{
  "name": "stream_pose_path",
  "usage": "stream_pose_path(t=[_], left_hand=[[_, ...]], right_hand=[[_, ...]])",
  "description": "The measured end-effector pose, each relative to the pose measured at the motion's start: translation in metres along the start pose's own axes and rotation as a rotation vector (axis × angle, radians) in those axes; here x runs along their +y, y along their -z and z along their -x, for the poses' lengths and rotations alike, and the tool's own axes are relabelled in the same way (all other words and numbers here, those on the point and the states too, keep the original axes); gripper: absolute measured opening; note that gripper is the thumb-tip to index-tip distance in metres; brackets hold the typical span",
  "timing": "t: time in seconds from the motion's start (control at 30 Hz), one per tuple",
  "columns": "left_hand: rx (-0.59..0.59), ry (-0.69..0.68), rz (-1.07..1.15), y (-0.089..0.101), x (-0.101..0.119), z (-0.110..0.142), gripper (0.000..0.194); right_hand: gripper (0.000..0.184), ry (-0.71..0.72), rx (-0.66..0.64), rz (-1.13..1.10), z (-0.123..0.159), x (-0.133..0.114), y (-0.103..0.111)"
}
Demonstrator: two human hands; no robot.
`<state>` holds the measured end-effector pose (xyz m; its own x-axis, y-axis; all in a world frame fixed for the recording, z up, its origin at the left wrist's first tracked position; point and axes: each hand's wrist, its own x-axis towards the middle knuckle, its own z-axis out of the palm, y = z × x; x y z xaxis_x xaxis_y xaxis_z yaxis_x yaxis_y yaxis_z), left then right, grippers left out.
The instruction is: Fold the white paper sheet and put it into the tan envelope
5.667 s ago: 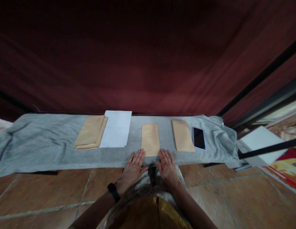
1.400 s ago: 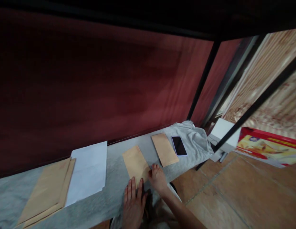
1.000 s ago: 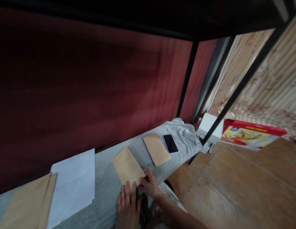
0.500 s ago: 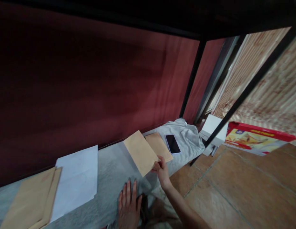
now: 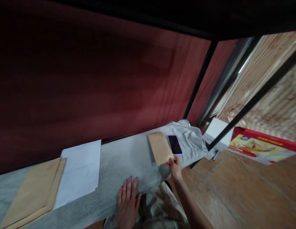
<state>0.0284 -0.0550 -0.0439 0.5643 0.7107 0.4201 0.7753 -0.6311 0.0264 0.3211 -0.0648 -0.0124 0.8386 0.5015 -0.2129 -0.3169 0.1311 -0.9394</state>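
Note:
My right hand point(image 5: 174, 166) is closed on the near right corner of a small brown envelope point(image 5: 160, 149), pinched between thumb and fingers. The envelope lies low over the grey cloth point(image 5: 124, 159), just left of a phone point(image 5: 175, 144) with a dark screen; whether another envelope is under it I cannot tell. My left hand point(image 5: 128, 202) rests flat at the cloth's front edge, fingers spread, holding nothing. Further left are white paper sheets point(image 5: 79, 171) and, partly over them, larger brown envelopes point(image 5: 34, 187).
A red wall point(image 5: 102, 89) stands behind the narrow cloth-covered surface. Black frame posts point(image 5: 200, 79) rise on the right under a dark upper board. On the tiled floor point(image 5: 229, 190) are a white box point(image 5: 218, 130) and a red and yellow carton point(image 5: 262, 144).
My right hand has moved the small envelope rightward and down, over the spot where another brown envelope showed beside the phone. My left hand stays flat. The view has shifted slightly.

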Motion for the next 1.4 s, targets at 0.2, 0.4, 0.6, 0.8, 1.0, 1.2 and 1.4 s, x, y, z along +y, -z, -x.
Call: stream_pose_path(t=[0.2,0.4,0.6,0.8,1.0,1.2,1.4], left_hand=[[-0.014,0.013,-0.003,-0.002,0.001,0.003,0.057],[-0.025,0.015,-0.022,0.001,0.003,0.003,0.055],[-0.030,0.011,-0.035,0.001,0.003,0.002,0.056],[-0.018,0.011,-0.021,0.003,0.004,0.003,0.056],[-0.019,0.020,-0.008,0.002,0.005,0.003,0.056],[-0.030,0.034,-0.004,0.004,0.007,0.003,0.057],[-0.057,0.066,0.059,0.016,0.006,-0.001,0.050]], right_hand=[[0.057,0.025,-0.029,0.052,-0.002,0.001,0.005],[0.064,0.114,-0.058,0.191,-0.009,0.000,0.013],[0.050,0.105,-0.072,0.150,-0.023,0.000,0.018],[0.050,0.109,-0.066,0.147,-0.026,0.002,0.016],[0.054,0.083,-0.080,0.184,-0.020,-0.001,0.022],[0.063,0.042,-0.107,0.242,-0.016,-0.007,0.023],[0.065,0.005,-0.143,0.326,-0.012,-0.012,0.028]])
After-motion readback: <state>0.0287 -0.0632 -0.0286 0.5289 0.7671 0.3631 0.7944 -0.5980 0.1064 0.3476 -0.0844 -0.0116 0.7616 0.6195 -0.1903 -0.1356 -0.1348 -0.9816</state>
